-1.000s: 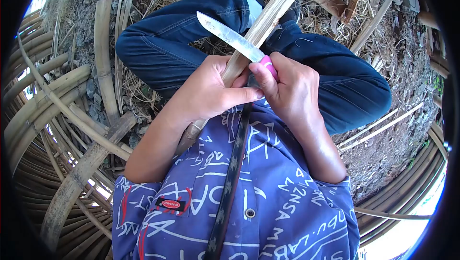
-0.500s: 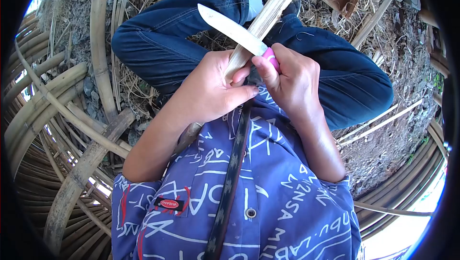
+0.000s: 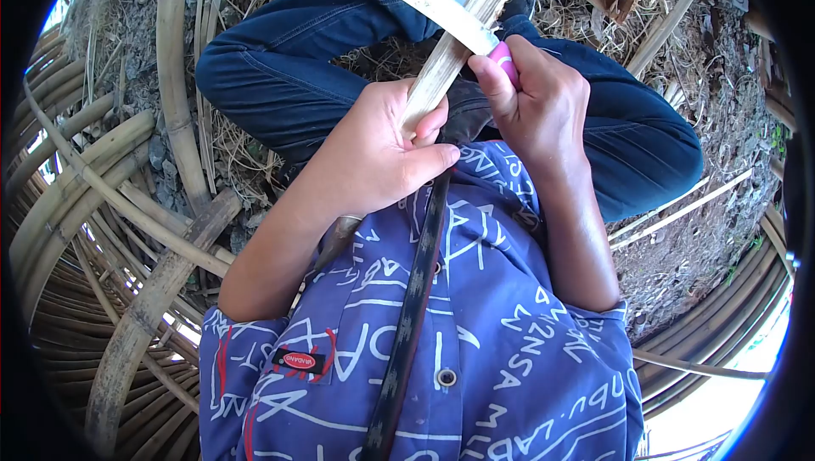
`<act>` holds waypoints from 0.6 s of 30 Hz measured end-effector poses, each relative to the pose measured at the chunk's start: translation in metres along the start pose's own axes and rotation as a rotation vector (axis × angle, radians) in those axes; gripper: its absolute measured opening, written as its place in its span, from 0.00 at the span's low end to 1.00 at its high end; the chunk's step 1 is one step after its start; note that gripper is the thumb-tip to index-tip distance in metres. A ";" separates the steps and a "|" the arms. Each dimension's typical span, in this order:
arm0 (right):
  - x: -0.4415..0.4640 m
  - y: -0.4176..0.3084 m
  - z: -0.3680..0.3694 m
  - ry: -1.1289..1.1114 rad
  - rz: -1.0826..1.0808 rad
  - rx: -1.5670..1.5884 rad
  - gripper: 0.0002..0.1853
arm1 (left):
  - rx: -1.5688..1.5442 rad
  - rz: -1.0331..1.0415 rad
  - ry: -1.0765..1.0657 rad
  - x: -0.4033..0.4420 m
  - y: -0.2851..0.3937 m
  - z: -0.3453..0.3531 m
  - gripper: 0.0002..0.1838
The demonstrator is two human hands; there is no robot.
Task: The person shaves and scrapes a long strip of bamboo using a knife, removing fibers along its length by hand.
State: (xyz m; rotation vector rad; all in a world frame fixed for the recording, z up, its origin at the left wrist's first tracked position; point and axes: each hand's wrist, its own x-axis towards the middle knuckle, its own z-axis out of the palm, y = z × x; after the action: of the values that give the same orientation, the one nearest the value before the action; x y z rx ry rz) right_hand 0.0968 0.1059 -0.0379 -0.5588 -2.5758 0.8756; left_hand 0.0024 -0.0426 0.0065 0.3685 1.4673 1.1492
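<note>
My left hand [image 3: 386,151] is closed around the near end of a pale split bamboo strip [image 3: 450,62], which slants away from me to the upper right between my legs. In my right hand [image 3: 543,96] is a knife [image 3: 437,7], gripped by its pink handle [image 3: 504,62]. The broad metal blade points to the upper left and lies across the strip, its flat side facing up. Whether the edge cuts into the strip I cannot tell. A dark patterned strap [image 3: 413,291] runs down the front of my printed blue shirt, below my left hand.
Curved bamboo poles [image 3: 76,172] form a frame at the left, and more bamboo poles [image 3: 722,334] curve at the lower right. A bamboo piece [image 3: 176,87] lies beside my left knee. Shavings and thin slivers [image 3: 679,210] litter the rough ground around my crossed legs.
My right hand and the knife have slid away from me along the bamboo strip, up and slightly right. My left hand keeps its grip in nearly the same place.
</note>
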 end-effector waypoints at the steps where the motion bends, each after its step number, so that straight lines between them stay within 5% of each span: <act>1: 0.000 0.001 0.000 -0.001 0.000 -0.001 0.25 | 0.006 -0.013 0.007 0.000 0.001 0.000 0.20; 11: 0.035 0.065 -0.034 0.246 0.288 -0.009 0.30 | 0.026 -0.069 -0.018 -0.009 -0.008 -0.001 0.19; 18: -0.002 0.042 -0.018 0.168 0.375 0.555 0.29 | -0.083 -0.100 -0.006 -0.003 0.000 0.001 0.15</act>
State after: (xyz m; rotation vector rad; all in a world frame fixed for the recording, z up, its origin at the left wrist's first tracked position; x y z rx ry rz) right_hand 0.1171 0.1441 -0.0517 -0.9029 -1.9753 1.5221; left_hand 0.0039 -0.0446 0.0087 0.2381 1.4121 1.1240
